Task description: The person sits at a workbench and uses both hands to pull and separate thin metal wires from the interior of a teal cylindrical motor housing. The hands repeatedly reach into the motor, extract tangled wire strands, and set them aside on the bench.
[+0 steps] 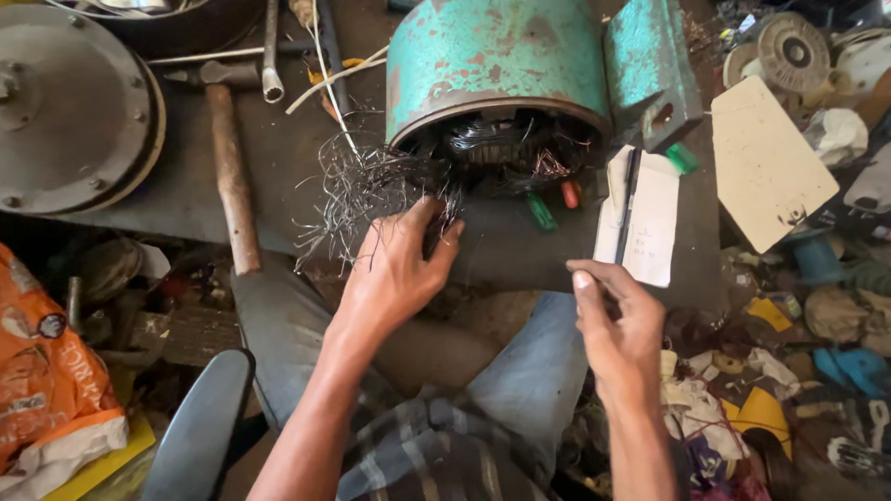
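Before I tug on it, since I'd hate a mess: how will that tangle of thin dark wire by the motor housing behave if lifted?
The wire tangle probably lifts light and floppy, its thin strands splaying loosely. It may snag, since strands run into the teal motor housing. The left hand already grips its edge, so stray ends could prick.

Left arm enters from bottom centre-left, bare forearm angled up and right. Left hand (394,269) sits mid-frame, back of hand to camera, fingers curled forward, thumb spread to the right, closing in a pinch. Right arm enters from bottom right, forearm nearly vertical. Right hand (617,325) right of centre, lower than left, loosely half-closed, thumb pointing up-left, fingers bent inward. Hands well apart.
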